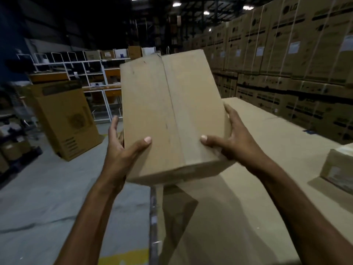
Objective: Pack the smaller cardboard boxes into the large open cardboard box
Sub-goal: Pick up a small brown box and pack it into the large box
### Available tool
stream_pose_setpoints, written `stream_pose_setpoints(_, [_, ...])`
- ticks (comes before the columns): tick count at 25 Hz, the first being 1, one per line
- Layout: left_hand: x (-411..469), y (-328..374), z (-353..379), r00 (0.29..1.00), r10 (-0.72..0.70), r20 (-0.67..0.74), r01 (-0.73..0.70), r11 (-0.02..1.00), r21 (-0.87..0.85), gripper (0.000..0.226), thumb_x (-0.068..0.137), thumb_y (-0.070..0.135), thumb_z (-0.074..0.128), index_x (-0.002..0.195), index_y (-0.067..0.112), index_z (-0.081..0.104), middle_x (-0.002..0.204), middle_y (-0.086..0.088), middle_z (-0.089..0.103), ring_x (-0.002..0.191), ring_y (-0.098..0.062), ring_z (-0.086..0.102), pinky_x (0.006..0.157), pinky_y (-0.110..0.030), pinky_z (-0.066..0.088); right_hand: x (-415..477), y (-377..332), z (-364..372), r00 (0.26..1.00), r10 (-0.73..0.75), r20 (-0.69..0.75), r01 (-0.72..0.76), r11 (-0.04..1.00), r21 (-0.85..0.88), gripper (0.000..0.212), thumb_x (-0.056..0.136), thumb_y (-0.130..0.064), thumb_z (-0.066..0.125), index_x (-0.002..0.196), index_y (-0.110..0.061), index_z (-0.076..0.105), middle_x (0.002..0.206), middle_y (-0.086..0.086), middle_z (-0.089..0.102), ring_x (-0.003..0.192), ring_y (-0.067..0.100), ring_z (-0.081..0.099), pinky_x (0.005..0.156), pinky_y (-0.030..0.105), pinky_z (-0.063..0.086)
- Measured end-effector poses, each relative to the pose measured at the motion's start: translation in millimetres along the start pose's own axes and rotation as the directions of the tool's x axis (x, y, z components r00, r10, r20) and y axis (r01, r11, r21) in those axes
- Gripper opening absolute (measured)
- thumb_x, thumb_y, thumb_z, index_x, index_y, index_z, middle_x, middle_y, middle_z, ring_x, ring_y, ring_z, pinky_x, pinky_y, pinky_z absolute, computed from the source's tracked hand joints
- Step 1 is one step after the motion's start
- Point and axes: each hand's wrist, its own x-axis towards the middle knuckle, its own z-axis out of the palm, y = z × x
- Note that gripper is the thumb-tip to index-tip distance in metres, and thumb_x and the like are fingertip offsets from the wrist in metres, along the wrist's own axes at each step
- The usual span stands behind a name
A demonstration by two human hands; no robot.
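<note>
A: How many boxes are nearby?
B: Two. One taped cardboard box [172, 111] is held tilted above the worktop [257, 197] edge. The left hand [122, 152] and right hand [229, 144] each grip a side, thumbs on top. One labelled small box [338, 169] lies on the worktop, far right.
A: Any writing?
B: "LG" on the stacked cartons [286, 44]. The labels are blurred.

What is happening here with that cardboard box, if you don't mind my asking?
A person holds a closed cardboard box in the air, gripping it with the left hand on its left side and the right hand on its right, thumbs on top. It is above a flat cardboard surface. Another small box sits at the right edge. No large open box is plainly in view.
</note>
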Motion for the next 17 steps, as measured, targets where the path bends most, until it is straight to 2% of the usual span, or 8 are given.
stream_pose_setpoints(2, [24.1,10.3,-55.7,0.999,-0.043,0.031,0.048,0.988,-0.149,0.100,0.072,0.022,0.082,0.151,0.036,0.024,0.132,0.001,0.054,0.103,-0.016,0.068,0.073,-0.029,0.059,21.4,-30.4,45.5,1.000,0.013,-0.028,-0.010,0.996,0.090,0.104,0.069,-0.039,0.084,0.153,-0.041,0.024,0.131,-0.017,0.048,0.115,0.006,0.052,0.080,0.028,0.049])
stream_pose_setpoints(3, [35.8,14.5,-78.0,0.998,-0.057,0.028,0.062,0.971,-0.232,0.091,0.072,0.019,0.076,0.149,0.029,0.030,0.129,-0.001,0.055,0.101,-0.018,0.068,0.070,-0.029,0.060,31.8,-44.9,67.4,1.000,0.004,-0.029,-0.001,0.993,0.122,0.094,0.069,-0.037,0.080,0.150,-0.039,0.031,0.129,-0.019,0.048,0.113,0.004,0.052,0.080,0.026,0.048])
stream_pose_setpoints(7, [77.7,29.7,-159.1,0.996,-0.084,0.008,0.081,0.927,-0.366,0.065,0.086,0.009,0.062,0.147,0.015,0.042,0.125,-0.005,0.057,0.102,-0.024,0.064,0.067,-0.031,0.059,66.0,-82.6,153.0,0.998,-0.062,0.027,0.058,0.988,0.145,0.037,0.085,-0.037,0.075,0.122,-0.037,0.071,0.122,-0.024,0.060,0.119,0.005,0.055,0.086,0.024,0.046])
stream_pose_setpoints(9, [99.2,31.4,-191.2,0.999,-0.025,0.034,0.036,0.931,-0.362,0.052,0.088,0.011,0.055,0.140,0.015,0.055,0.130,-0.006,0.059,0.105,-0.027,0.063,0.071,-0.033,0.058,80.4,-90.6,180.7,0.995,-0.082,0.064,0.073,0.989,0.132,0.042,0.080,-0.043,0.079,0.122,-0.040,0.072,0.124,-0.027,0.059,0.115,-0.005,0.056,0.084,0.018,0.048])
stream_pose_setpoints(11, [115.5,32.0,-218.3,0.997,0.016,0.070,0.009,0.940,-0.342,0.046,0.081,0.022,0.056,0.124,0.015,0.069,0.129,-0.007,0.063,0.107,-0.029,0.063,0.072,-0.033,0.057,94.9,-93.1,198.6,0.988,-0.095,0.126,0.082,0.991,0.103,0.062,0.069,-0.040,0.089,0.128,-0.046,0.068,0.133,-0.027,0.053,0.117,-0.008,0.053,0.086,0.015,0.052])
stream_pose_setpoints(13, [125.5,25.2,-245.8,0.981,0.045,0.188,0.011,0.958,-0.285,0.046,0.079,0.033,0.062,0.122,0.019,0.068,0.129,-0.006,0.063,0.109,-0.028,0.065,0.076,-0.032,0.058,109.3,-87.9,216.6,0.986,-0.103,0.134,0.094,0.993,0.073,0.076,0.062,-0.029,0.098,0.129,-0.047,0.066,0.137,-0.025,0.051,0.120,-0.004,0.053,0.089,0.021,0.056])
stream_pose_setpoints(15, [139.7,11.6,-276.5,0.925,0.043,0.377,-0.002,0.994,-0.109,0.061,0.070,0.041,0.078,0.128,0.027,0.062,0.134,0.006,0.054,0.117,-0.022,0.063,0.088,-0.035,0.058,128.1,-77.4,237.8,0.990,-0.128,0.062,0.122,0.989,0.089,0.069,0.063,-0.027,0.095,0.125,-0.043,0.070,0.134,-0.024,0.053,0.116,-0.006,0.056,0.085,0.020,0.058])
stream_pose_setpoints(17, [157.0,-6.5,-304.6,0.870,0.019,0.492,-0.081,0.991,0.106,0.072,0.066,0.036,0.090,0.130,0.036,0.057,0.125,0.028,0.052,0.117,-0.008,0.062,0.093,-0.039,0.058,149.1,-64.8,262.4,0.990,-0.138,0.027,0.135,0.986,0.100,0.057,0.067,-0.029,0.091,0.120,-0.038,0.072,0.130,-0.021,0.056,0.109,-0.009,0.059,0.079,0.018,0.058])
